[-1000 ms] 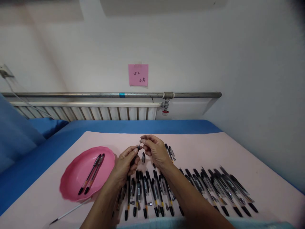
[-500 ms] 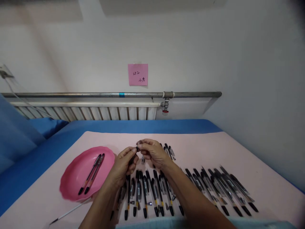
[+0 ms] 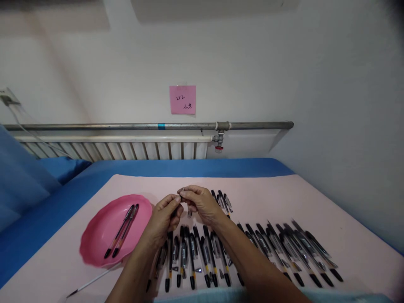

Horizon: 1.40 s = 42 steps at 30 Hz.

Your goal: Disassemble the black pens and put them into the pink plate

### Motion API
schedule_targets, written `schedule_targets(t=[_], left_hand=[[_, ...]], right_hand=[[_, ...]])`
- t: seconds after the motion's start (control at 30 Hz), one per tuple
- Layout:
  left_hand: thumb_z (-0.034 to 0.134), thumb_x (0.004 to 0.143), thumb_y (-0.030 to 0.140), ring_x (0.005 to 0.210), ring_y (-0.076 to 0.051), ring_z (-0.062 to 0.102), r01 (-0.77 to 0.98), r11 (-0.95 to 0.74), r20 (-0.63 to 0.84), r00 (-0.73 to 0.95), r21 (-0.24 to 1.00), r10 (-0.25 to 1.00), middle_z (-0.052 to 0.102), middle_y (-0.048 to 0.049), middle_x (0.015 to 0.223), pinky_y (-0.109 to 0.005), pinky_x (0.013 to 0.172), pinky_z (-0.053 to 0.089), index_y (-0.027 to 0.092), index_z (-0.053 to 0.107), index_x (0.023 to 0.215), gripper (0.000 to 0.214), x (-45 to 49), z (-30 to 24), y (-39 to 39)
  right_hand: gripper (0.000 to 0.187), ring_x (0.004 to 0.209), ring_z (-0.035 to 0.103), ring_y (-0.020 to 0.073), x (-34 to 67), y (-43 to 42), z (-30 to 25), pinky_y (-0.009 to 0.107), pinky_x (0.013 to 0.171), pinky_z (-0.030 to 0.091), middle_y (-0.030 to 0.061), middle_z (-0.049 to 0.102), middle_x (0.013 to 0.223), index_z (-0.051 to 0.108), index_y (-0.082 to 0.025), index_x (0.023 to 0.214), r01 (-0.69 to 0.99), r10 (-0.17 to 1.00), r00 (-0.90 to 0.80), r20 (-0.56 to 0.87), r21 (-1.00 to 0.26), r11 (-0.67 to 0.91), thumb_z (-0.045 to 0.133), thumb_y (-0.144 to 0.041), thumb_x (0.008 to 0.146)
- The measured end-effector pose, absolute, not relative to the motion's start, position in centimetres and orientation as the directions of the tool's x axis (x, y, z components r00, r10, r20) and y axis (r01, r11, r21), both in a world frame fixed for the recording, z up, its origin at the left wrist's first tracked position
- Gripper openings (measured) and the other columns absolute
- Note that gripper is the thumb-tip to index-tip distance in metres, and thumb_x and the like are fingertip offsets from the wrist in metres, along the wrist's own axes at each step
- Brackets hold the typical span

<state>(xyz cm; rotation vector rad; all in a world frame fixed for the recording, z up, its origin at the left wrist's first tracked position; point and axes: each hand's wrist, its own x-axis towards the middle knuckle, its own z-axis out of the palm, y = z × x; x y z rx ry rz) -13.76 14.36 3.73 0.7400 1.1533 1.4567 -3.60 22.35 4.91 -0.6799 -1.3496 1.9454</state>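
My left hand (image 3: pixel 166 214) is closed around a dark pen, most of it hidden by the fingers. My right hand (image 3: pixel 200 204) pinches a small pen part at the pen's upper end, fingertips meeting those of the left; its exact shape is hidden. Below the hands lie disassembled pens: black-ended clear barrels (image 3: pixel 193 261), clear caps with black ends (image 3: pixel 205 249), and small silver cone tips (image 3: pixel 198 269). One clear cap (image 3: pixel 190 213) shows just behind the right fingers.
Left, a pink scalloped tray (image 3: pixel 91 235) holds two capped pens (image 3: pixel 121 233). A thin white stick with a dark tip (image 3: pixel 91 282) lies in front. More pen parts (image 3: pixel 296 248) spread to the right, and a small group (image 3: pixel 222 202) lies behind the right wrist. A radiator (image 3: pixel 142 149) stands behind.
My right fingertips have shifted slightly left and closer over the pen's end, so the dark and shiny bit between the hands shows less. My left hand has barely moved.
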Motion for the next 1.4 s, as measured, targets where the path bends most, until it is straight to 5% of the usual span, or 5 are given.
schedule_targets(t=[0.2, 0.67, 0.93, 1.13, 1.4], left_hand=[[0.055, 0.075, 0.041, 0.032, 0.0, 0.023, -0.344, 0.065, -0.148, -0.22, 0.937, 0.964, 0.043, 0.0068, 0.053, -0.015, 0.032, 0.008, 0.017, 0.052, 0.081, 0.024, -13.73, 3.69, 14.52], [0.056, 0.074, 0.042, 0.032, 0.0, 0.024, -0.343, 0.087, -0.176, -0.238, 0.935, 0.955, 0.042, 0.0071, 0.052, -0.015, 0.033, 0.008, 0.017, 0.054, 0.083, 0.026, -13.72, 3.47, 14.53], [0.058, 0.073, 0.042, 0.032, 0.0, 0.022, -0.371, 0.079, -0.177, -0.238, 0.925, 0.955, 0.043, 0.0072, 0.053, -0.015, 0.032, 0.007, 0.017, 0.053, 0.082, 0.027, -13.84, 3.93, 14.46], [0.058, 0.072, 0.043, 0.032, 0.0, 0.022, -0.388, 0.068, -0.165, -0.222, 0.919, 0.961, 0.043, 0.0076, 0.053, -0.015, 0.032, 0.008, 0.018, 0.052, 0.082, 0.028, -13.89, 4.07, 14.37], [0.058, 0.072, 0.044, 0.032, 0.0, 0.024, -0.343, 0.087, -0.173, -0.228, 0.935, 0.958, 0.043, 0.0073, 0.053, -0.015, 0.032, 0.008, 0.017, 0.053, 0.083, 0.03, -13.65, 3.79, 14.4]], right_hand=[[0.019, 0.052, 0.045, 0.007, -3.62, 22.33, 4.8, 0.019, 0.041, 0.026, -0.0001, 0.059, 0.065, 0.065, -0.015, 0.073, -0.225, 0.787, -0.616, 0.02, -0.963, -0.152, 0.064, -0.032, 0.064], [0.013, 0.049, 0.043, 0.0071, -3.76, 22.66, 4.32, 0.021, 0.047, 0.031, -0.0035, 0.054, 0.053, 0.061, -0.015, 0.062, -0.213, 0.857, -0.505, 0.1, -0.977, -0.012, 0.066, -0.028, 0.061], [0.014, 0.049, 0.042, 0.0068, -3.67, 22.89, 4.2, 0.021, 0.048, 0.032, -0.0015, 0.058, 0.057, 0.067, -0.015, 0.07, -0.226, 0.839, -0.539, 0.076, -0.972, -0.057, 0.061, -0.024, 0.062], [0.018, 0.061, 0.052, 0.0098, -3.58, 22.94, 4.33, 0.02, 0.049, 0.033, 0.0025, 0.062, 0.073, 0.068, -0.015, 0.074, -0.345, 0.744, -0.665, 0.06, -0.909, -0.235, 0.061, -0.02, 0.059], [0.014, 0.047, 0.042, 0.0063, -3.65, 22.68, 4.46, 0.02, 0.047, 0.031, -0.0025, 0.057, 0.055, 0.062, -0.015, 0.065, -0.244, 0.817, -0.575, 0.055, -0.964, -0.106, 0.067, -0.027, 0.061]])
